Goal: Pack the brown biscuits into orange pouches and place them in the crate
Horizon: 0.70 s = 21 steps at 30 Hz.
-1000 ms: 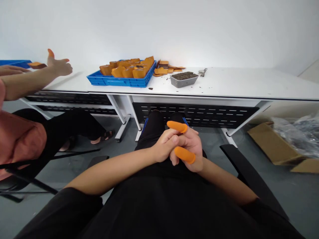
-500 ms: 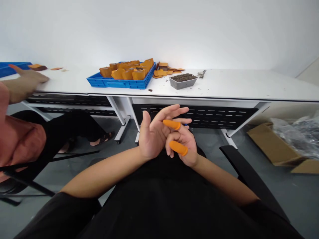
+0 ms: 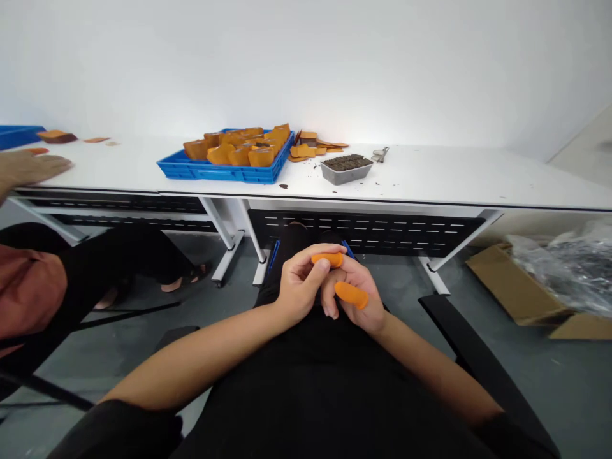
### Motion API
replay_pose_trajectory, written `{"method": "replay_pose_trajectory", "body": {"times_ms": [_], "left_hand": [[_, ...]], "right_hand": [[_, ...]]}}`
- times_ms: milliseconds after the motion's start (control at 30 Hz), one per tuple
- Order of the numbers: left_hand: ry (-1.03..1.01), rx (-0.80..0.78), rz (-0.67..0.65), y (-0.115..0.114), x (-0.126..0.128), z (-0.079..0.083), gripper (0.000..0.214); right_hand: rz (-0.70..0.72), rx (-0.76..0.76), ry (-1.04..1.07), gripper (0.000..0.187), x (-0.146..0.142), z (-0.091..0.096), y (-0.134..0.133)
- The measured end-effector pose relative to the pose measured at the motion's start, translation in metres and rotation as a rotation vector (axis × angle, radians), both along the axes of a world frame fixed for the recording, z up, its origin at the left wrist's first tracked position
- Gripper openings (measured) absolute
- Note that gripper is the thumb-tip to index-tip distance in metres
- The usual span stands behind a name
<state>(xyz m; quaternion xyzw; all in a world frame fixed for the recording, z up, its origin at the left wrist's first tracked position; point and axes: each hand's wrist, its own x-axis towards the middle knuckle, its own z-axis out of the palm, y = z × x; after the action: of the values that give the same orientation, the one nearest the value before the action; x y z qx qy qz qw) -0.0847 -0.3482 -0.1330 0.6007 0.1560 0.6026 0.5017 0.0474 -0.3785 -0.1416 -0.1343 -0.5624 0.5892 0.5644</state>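
Both hands meet above my lap. My left hand [image 3: 297,290] is closed, with its thumb and fingers around the orange finger cot [image 3: 335,259] on my right index finger. My right hand [image 3: 367,280] holds nothing, its index finger and thumb apart and the other fingers loosely bent. A second orange finger cot [image 3: 351,295] covers its thumb. On the white table [image 3: 430,175] in front stands a grey metal tin [image 3: 348,173] of dark brown strips. Left of it sits a blue tray [image 3: 215,171] filled with upright orange-brown pouches [image 3: 239,155].
Orange flat pieces [image 3: 306,151] lie behind the tin, and a metal clip-like tool [image 3: 380,154] is to its right. A co-worker's hand [image 3: 36,167] rests on the table at far left. A chair armrest [image 3: 473,357] and a cardboard box [image 3: 516,280] are on my right.
My left hand has closed from spread fingers onto the finger cot on my right index finger. Both hands sit slightly lower in view. The co-worker's hand has moved left and lies flatter.
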Motion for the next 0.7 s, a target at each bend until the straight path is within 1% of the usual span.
{"method": "replay_pose_trajectory", "body": {"times_ms": [167, 267, 333, 467, 533, 600, 700], "left_hand": [[0.082, 0.041, 0.117, 0.020, -0.010, 0.000, 0.025], [0.129, 0.090, 0.127, 0.035, -0.018, -0.002, 0.023], [0.151, 0.141, 0.125, 0.044, -0.021, -0.004, 0.024], [0.183, 0.257, 0.120, 0.055, -0.025, -0.006, 0.026], [0.196, 0.290, 0.119, 0.059, -0.026, -0.005, 0.026], [0.204, 0.298, 0.120, 0.063, -0.029, -0.004, 0.025], [0.210, 0.264, 0.101, 0.068, -0.033, -0.005, 0.025]], "right_hand": [[0.108, -0.112, -0.007, 0.063, -0.005, 0.003, 0.008], [0.174, -0.161, -0.026, 0.076, -0.001, 0.006, 0.010], [0.193, -0.179, -0.040, 0.080, 0.006, 0.004, 0.012], [0.148, -0.199, -0.044, 0.074, 0.019, -0.005, 0.019], [0.131, -0.213, -0.051, 0.071, 0.022, -0.008, 0.025], [0.137, -0.230, -0.070, 0.068, 0.023, -0.008, 0.032], [0.177, -0.246, -0.085, 0.073, 0.026, -0.006, 0.041]]}}
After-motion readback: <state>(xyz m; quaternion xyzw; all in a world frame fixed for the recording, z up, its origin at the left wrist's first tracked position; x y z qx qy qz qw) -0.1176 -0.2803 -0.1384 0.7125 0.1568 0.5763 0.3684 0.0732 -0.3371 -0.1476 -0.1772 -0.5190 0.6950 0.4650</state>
